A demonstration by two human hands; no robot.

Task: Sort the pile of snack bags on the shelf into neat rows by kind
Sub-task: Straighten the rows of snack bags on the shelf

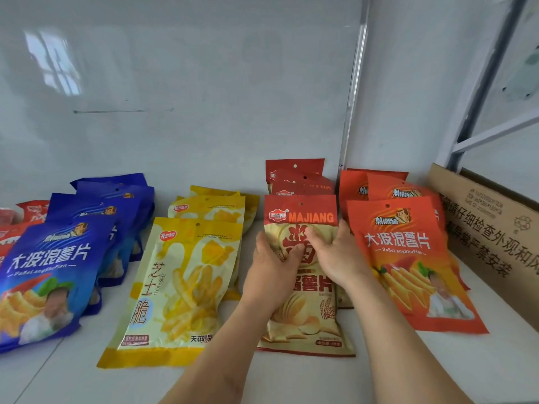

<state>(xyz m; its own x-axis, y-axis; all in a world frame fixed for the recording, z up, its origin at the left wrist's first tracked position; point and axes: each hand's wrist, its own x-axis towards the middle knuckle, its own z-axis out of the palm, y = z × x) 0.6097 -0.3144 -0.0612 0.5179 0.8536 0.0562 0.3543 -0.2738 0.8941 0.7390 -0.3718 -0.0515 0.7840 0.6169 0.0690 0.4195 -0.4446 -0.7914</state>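
Both hands grip the front MAJIANG chip bag [303, 287] lying on the white shelf [291, 380]: the left hand [274, 266] curls round its left edge, the right hand [335, 252] round its right. Behind this bag more red MAJIANG bags [294, 177] stand in line. Left of it runs the yellow cheese-stick row [180, 287], then the blue bags [52, 272]; right of it the orange bags [408, 258], then a cardboard box [490, 228].
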